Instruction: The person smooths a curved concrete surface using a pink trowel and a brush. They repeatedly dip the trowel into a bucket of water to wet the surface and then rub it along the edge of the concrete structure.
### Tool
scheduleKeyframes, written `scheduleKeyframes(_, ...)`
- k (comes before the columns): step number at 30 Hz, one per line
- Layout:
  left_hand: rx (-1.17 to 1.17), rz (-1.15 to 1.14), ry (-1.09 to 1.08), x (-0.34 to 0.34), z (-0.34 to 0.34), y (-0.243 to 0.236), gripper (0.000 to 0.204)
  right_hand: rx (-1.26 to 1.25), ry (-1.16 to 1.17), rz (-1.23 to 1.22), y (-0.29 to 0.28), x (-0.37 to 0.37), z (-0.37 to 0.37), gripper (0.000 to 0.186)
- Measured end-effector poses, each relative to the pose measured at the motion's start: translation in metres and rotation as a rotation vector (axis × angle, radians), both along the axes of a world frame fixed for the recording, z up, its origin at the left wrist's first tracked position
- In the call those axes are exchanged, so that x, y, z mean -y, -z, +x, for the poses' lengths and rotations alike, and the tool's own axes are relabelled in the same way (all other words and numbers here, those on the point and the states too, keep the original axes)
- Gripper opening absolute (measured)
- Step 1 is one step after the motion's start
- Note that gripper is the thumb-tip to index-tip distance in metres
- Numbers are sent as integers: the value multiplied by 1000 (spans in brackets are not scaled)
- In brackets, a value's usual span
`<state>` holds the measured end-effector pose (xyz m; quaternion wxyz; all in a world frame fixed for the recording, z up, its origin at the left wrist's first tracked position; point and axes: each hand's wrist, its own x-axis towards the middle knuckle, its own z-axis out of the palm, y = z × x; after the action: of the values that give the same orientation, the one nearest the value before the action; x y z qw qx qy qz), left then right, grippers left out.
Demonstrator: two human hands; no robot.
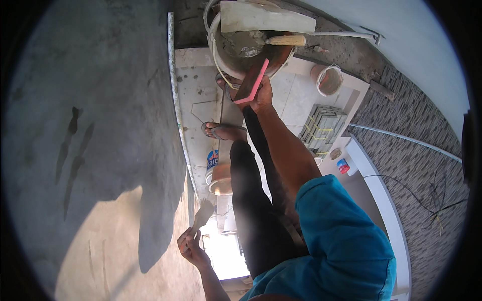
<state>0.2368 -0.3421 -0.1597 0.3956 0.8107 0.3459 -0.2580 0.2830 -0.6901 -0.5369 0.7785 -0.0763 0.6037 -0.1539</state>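
Note:
My right hand [263, 95] grips a plastering float [251, 84] with a dark face and pinkish-red edges, held at the near rim of a large mortar bucket [214, 42]. Grey wet mortar [245, 45] lies in the bucket. A trowel with a wooden handle [286, 40] rests in it, and a pale flat board [266, 18] lies across the top. Lower down, close to the grey plastered wall [95, 125], my left hand [196, 251] is closed round a pale tool with a flared flat end [203, 212]. Whether that is a brush or a scraper I cannot tell.
A long pale strip [173, 80] runs along the wall's edge. A small bucket [329, 80], stacked tiles tied with yellow cord [322, 128] and a red-and-blue can [343, 166] stand at the right. Beside my legs are an orange-brown bucket [221, 179] and a white-and-blue one [212, 159].

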Motion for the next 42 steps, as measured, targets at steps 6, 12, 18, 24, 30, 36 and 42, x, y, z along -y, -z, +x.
scheduleKeyframes(6,-54,12,-9,-8,-3,2,34,-105,-237,-61,7,1,-47,27)
scheduleKeyframes(12,-13,-44,-59,-8,-7,14,30,-196,-209,-188,-70,37,-30,32)
scheduleKeyframes(18,-70,-34,-65,-4,-2,20,26,164,-127,-185,-24,94,68,29)
scheduleKeyframes(24,-56,-47,-60,-17,-7,23,24,117,27,-175,0,108,111,36)
scheduleKeyframes(30,-124,-33,-138,-11,-1,27,23,328,98,-176,-61,151,132,36)
scheduleKeyframes(36,-94,-93,-111,1,0,40,20,173,279,-119,-4,228,186,27)
scheduleKeyframes(42,-137,-51,-102,3,4,44,15,165,463,-165,128,262,218,46)
